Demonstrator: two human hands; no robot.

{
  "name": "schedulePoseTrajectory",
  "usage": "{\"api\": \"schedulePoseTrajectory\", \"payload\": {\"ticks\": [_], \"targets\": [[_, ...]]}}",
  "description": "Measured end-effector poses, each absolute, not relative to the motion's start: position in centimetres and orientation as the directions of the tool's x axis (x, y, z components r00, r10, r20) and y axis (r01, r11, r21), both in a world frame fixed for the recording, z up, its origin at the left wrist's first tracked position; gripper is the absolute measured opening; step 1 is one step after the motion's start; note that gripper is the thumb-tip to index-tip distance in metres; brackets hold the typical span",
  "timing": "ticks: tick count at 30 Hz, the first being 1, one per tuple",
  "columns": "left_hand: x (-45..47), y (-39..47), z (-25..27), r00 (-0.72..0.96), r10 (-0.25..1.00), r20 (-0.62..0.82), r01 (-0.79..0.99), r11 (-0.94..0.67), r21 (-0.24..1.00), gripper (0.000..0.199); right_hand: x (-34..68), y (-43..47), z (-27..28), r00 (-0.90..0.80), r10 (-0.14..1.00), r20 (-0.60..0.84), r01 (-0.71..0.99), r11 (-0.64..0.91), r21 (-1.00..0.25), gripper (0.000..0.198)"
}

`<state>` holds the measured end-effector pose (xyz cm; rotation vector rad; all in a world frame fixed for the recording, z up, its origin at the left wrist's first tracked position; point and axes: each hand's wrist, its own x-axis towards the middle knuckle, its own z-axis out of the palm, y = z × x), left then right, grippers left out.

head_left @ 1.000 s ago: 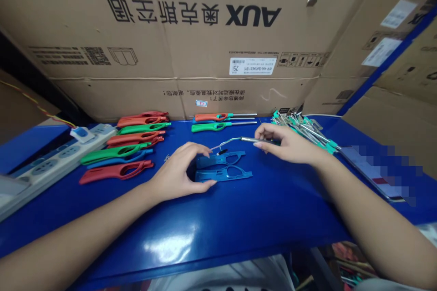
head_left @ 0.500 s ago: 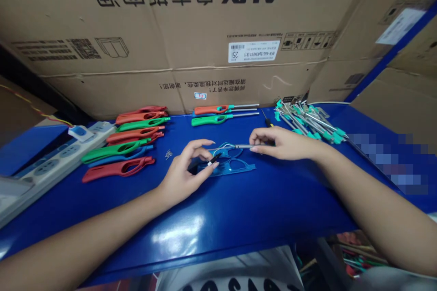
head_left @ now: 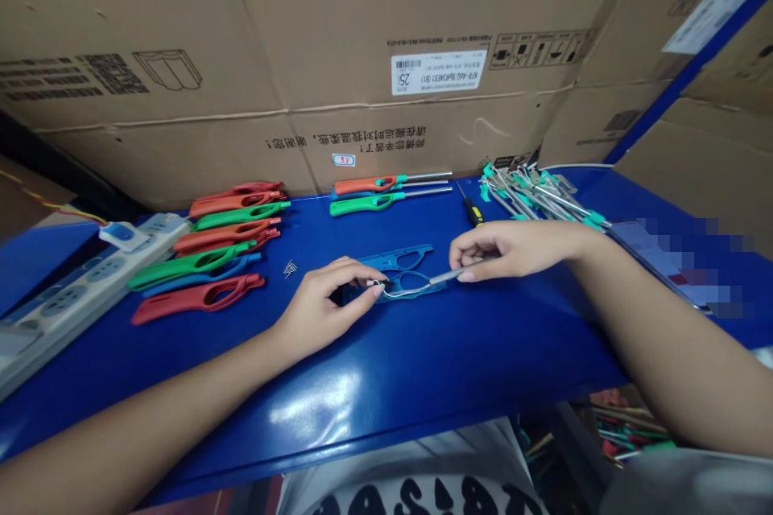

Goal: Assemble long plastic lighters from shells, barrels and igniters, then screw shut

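Note:
My left hand (head_left: 331,294) pinches a small black part (head_left: 375,282) between thumb and fingertips. A thin pale wire (head_left: 402,292) runs from that part to a metal lighter tube (head_left: 445,277). My right hand (head_left: 519,249) grips the tube near its other end, with the fingers curled around it. Beneath the wire, two halves of a blue lighter handle lie on the table: the rear half (head_left: 386,261) and the front half (head_left: 416,285), partly covered by the left fingers and the wire.
Red, green and blue lighter handles (head_left: 229,217) are lined up at left by a power strip (head_left: 109,267). Small screws (head_left: 291,267) lie nearby. Several lighters with tubes (head_left: 368,203), a screwdriver (head_left: 473,209) and piled metal tubes (head_left: 543,197) stand before the cardboard (head_left: 241,88).
The metal tube has come down and tilted, its left end now over the front blue half. My left hand has brought the black part closer over the handle halves. The view has shifted slightly.

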<state>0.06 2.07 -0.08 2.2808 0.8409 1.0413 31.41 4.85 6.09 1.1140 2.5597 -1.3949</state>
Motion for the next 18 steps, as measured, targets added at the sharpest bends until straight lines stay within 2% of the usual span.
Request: {"api": "schedulePoseTrajectory", "payload": {"ticks": [3,8,12,18], "targets": [[0.4,2.0,0.0,0.526,0.708,0.472,0.313,-0.677,0.666,0.01,31.7,4.9,6.2,-0.724,0.587,-0.362,0.617,0.316,-0.72,0.034],[0.9,2.0,0.4,0.569,0.727,0.385,0.341,-0.634,0.694,0.013,32.2,5.2,6.1,-0.705,0.604,-0.372,0.675,0.409,-0.614,0.034],[1.2,2.2,1.0,0.588,0.743,0.32,0.381,-0.603,0.701,0.014,32.3,5.2,6.2,-0.7,0.61,-0.371,0.682,0.415,-0.603,0.031],[1.3,2.4,1.4,0.494,0.785,0.374,0.326,-0.566,0.757,0.009,32.3,5.3,6.2,-0.716,0.605,-0.348,0.661,0.427,-0.617,0.029]]}}
